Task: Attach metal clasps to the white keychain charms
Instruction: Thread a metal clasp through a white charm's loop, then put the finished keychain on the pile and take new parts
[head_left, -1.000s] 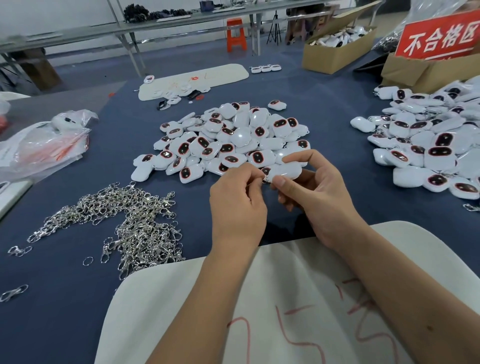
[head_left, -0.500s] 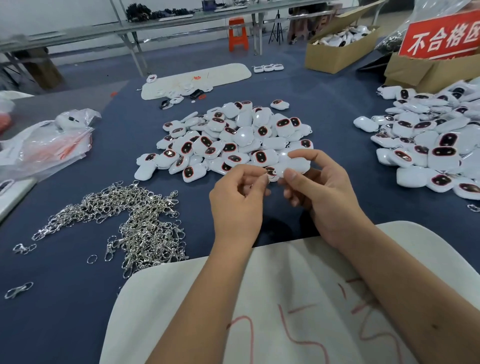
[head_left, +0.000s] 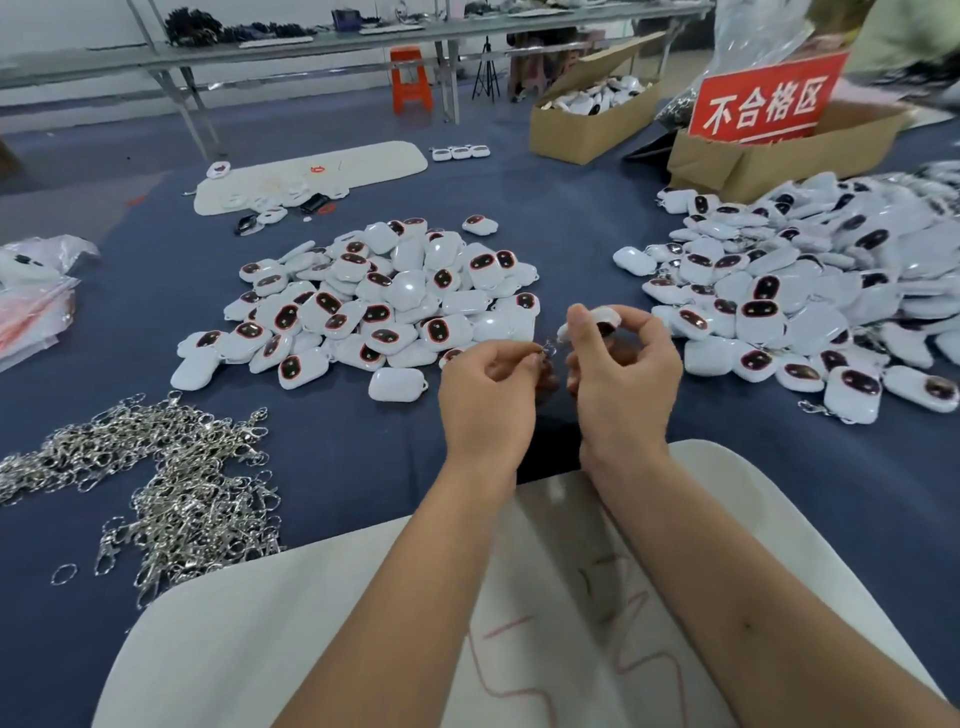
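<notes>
My right hand (head_left: 621, 374) pinches a white keychain charm (head_left: 605, 316) between thumb and fingers, raised above the blue table. My left hand (head_left: 485, 395) grips a small metal clasp (head_left: 548, 352) at its fingertips, right beside the charm's lower corner. Whether clasp and charm are joined is too small to tell. A heap of white charms with dark red faces (head_left: 384, 301) lies just beyond my hands. A tangle of loose silver clasps (head_left: 171, 483) lies at the left.
A second, bigger heap of charms (head_left: 810, 291) fills the right side. A white board (head_left: 260, 639) with red marks lies under my forearms. Cardboard boxes (head_left: 587, 124) and a red sign (head_left: 763, 101) stand at the back right. Plastic bags (head_left: 31, 296) sit at far left.
My right hand has tipped the charm upward and lifted it a little. My left hand has drawn slightly away, so the clasp now shows between the two hands.
</notes>
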